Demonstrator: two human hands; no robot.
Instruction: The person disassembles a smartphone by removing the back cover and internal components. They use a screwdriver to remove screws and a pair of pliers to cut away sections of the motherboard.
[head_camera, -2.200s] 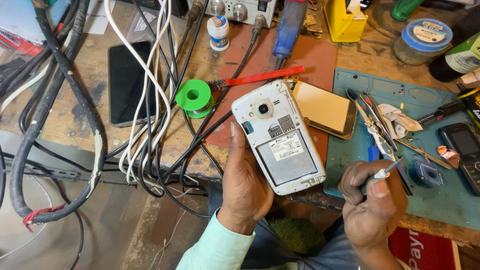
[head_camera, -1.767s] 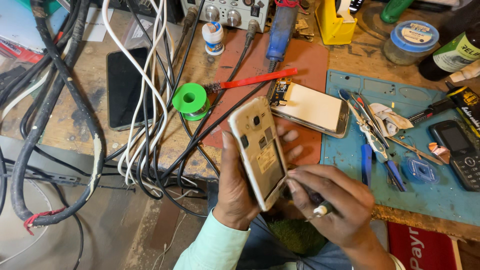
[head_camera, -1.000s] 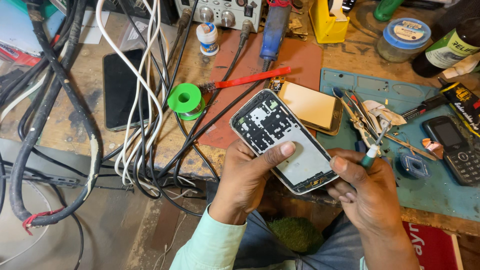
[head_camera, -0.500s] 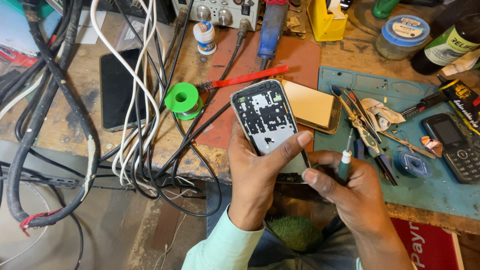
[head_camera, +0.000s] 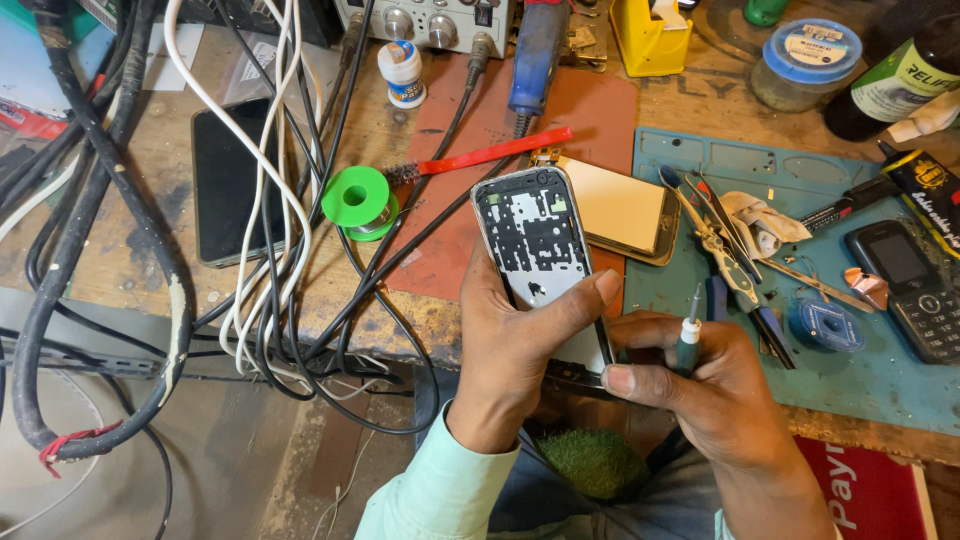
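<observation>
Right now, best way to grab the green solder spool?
Take the green solder spool by its round rim, pinching across the flange from above. It lies flat on the bench with its hole facing up; black and white cables run close on its left, so coming straight down looks likeliest to avoid snagging them.

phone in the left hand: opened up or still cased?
Opened up. The phone in the left hand shows a bare perforated inner frame, with no screen or cover over it.
</observation>
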